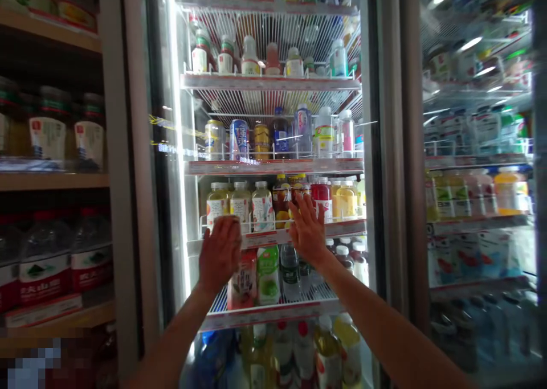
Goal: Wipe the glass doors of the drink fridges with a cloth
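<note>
My left hand (220, 255) is raised in front of the lower middle shelf of a lit drinks cooler, near pale yellow bottles (240, 204) with white labels. Motion blurs its fingers, so I cannot make out whether they hold anything. To the right, my right hand (308, 229) is open, fingers spread, with nothing held. It covers part of the dark bottles with yellow caps (281, 198) and is close to a red drink bottle (321, 195). Reflections hang over the cooler's left side. Whether either palm touches glass cannot be told.
Cans and bottles stand on the shelf above (277, 167). Below the hands are a green-labelled bottle (268, 275) and a red-labelled pack (243, 281). Wooden shelves (55, 181) with bottles flank the left. A metal frame (395, 150) separates another stocked cooler section on the right.
</note>
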`<state>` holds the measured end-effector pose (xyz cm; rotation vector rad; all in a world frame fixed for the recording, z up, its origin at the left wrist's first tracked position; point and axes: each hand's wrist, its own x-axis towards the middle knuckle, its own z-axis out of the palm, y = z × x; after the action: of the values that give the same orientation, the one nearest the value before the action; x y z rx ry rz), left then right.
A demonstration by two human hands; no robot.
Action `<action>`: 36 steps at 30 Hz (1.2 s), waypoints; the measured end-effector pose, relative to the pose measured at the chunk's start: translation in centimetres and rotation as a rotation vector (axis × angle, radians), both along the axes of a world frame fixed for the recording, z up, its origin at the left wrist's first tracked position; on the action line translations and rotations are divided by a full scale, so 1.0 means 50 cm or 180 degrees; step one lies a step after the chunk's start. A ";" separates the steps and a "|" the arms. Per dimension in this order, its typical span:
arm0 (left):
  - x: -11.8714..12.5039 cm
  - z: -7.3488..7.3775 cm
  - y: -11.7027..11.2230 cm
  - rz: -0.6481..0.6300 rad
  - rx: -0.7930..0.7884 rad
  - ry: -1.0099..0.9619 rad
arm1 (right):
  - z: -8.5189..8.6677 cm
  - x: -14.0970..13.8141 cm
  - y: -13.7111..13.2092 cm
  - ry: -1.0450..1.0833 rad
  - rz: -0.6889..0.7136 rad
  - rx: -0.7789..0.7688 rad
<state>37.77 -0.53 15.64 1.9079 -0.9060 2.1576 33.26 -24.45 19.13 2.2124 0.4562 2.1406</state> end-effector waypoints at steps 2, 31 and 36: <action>0.009 0.001 0.050 0.0093 -0.0702 0.0097 | -0.001 0.000 0.001 -0.0029 0.0023 0.0013; 0.009 0.020 -0.005 -0.0378 -0.0239 0.0558 | -0.037 0.024 0.178 0.0271 0.0834 -0.0181; 0.021 0.013 0.013 -0.0121 -0.0256 0.0327 | -0.035 0.029 0.145 -0.0062 0.0182 -0.0296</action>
<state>38.83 0.13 16.28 1.9274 -0.8176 2.0220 34.71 -17.21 17.39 2.1533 0.6119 2.1192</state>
